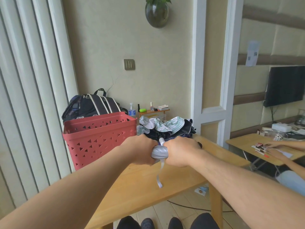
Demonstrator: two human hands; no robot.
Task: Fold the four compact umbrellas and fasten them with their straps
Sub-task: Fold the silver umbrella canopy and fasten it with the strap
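Left hand (142,150) and right hand (179,152), forearms extended over the table (140,184), both clamp fingers around the silver umbrella (159,152); strap (160,172) dangles. Backpack (92,105) lettering partly legible: "MA", "ITED".

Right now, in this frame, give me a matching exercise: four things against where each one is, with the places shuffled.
Things:
1. silver umbrella
2. red basket
3. strap
4. patterned umbrellas

Places:
A. piled at the table's far end
B. hanging loose below the hands
C. gripped between left hand and right hand
D. on the table's left side, in front of a backpack

Pairs: 1-C, 2-D, 3-B, 4-A
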